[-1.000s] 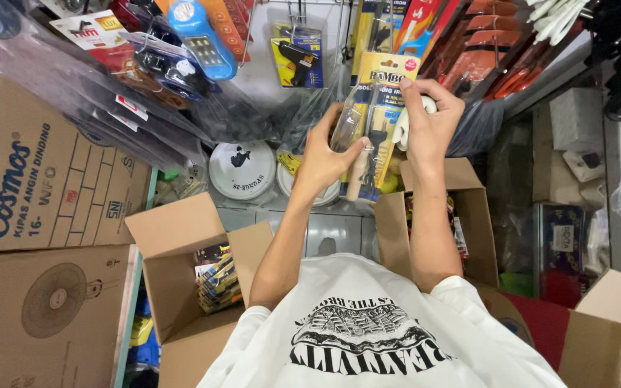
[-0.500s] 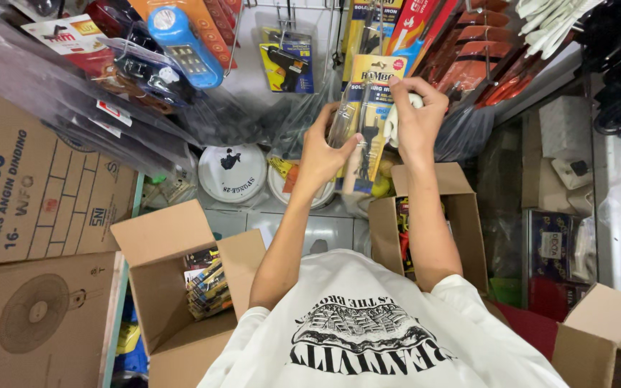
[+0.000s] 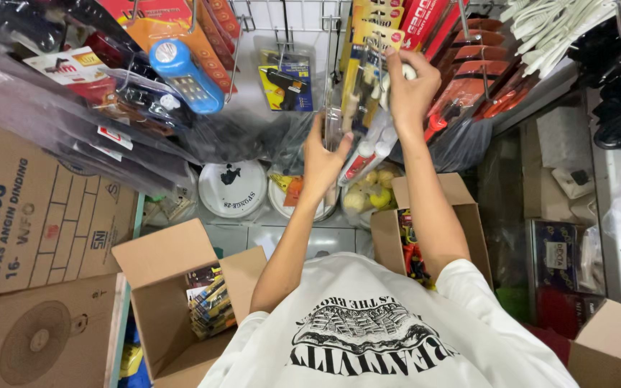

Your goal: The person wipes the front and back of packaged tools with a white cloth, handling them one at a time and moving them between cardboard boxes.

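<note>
Up against the white wire display rack point(image 3: 303, 21), both hands were raised among crowded hanging goods, with little free room on either side. The left hand point(image 3: 321, 162) was closed around the lower part of a long yellow blister-card package point(image 3: 361, 93) holding pale tubes under clear plastic, while the right hand point(image 3: 411, 90) pinched the same package near its top edge, just below the hooks. The package hung at the rack, tilted slightly, touching its neighbours. Red carded packs point(image 3: 479, 79) pressed in close on the right, and a yellow-carded glue gun point(image 3: 287, 80) hung just to the left, with a blue plastic lantern point(image 3: 185, 75) farther left. Glossy clear plastic bags point(image 3: 59, 136) crowded the left side, slick and crinkled. White cords point(image 3: 555, 29) dangled at the upper right. Below the arms, an open brown cardboard box point(image 3: 174, 287) held yellow packaged items, and a second open cardboard box point(image 3: 440, 230) with red and yellow goods sat beside the right elbow. A large printed carton point(image 3: 30, 215) walled in the left, so the floor space was hemmed by boxes all round.
</note>
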